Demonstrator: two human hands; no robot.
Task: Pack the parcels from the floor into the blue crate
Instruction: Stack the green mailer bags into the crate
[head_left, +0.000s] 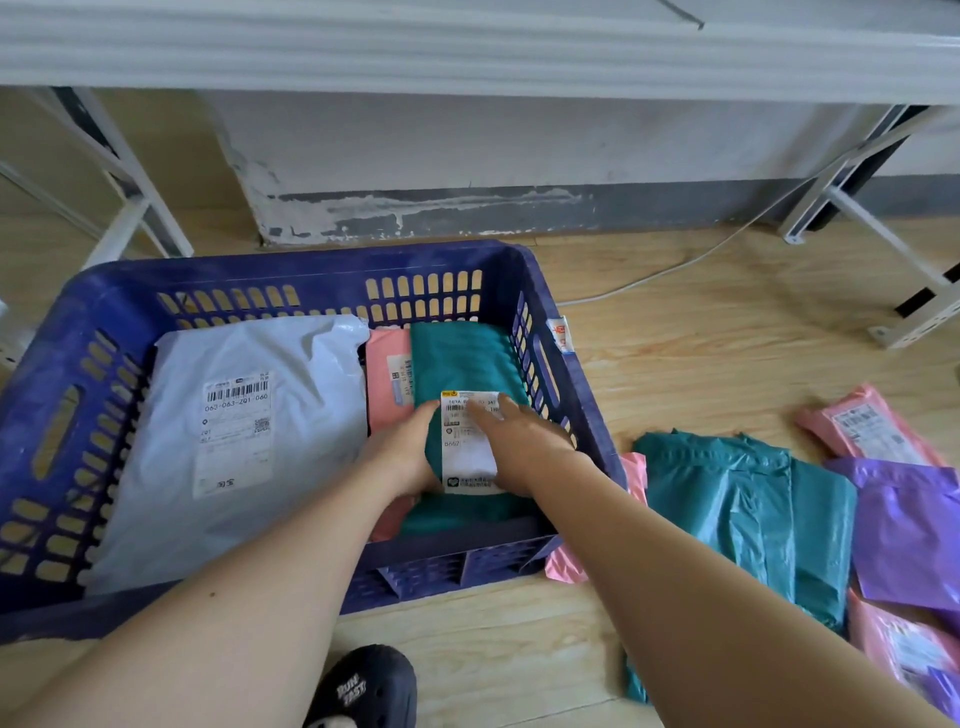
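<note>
The blue crate (291, 270) stands on the wooden floor in front of me. Inside it lie a large white parcel (249, 415) on the left, a pink parcel (387, 384) in the middle and a green parcel (462, 358) with a white label on the right. My left hand (402, 452) touches the green parcel's left edge with straight fingers. My right hand (524, 441) presses flat on its label. On the floor to the right lie a green parcel (737, 519), a purple parcel (909, 530) and pink parcels (867, 426).
White metal shelf legs (883, 228) stand on the right, and another frame (130, 197) on the left behind the crate. A white cable (675, 267) runs across the floor. My black shoe (363, 686) is by the crate's near wall.
</note>
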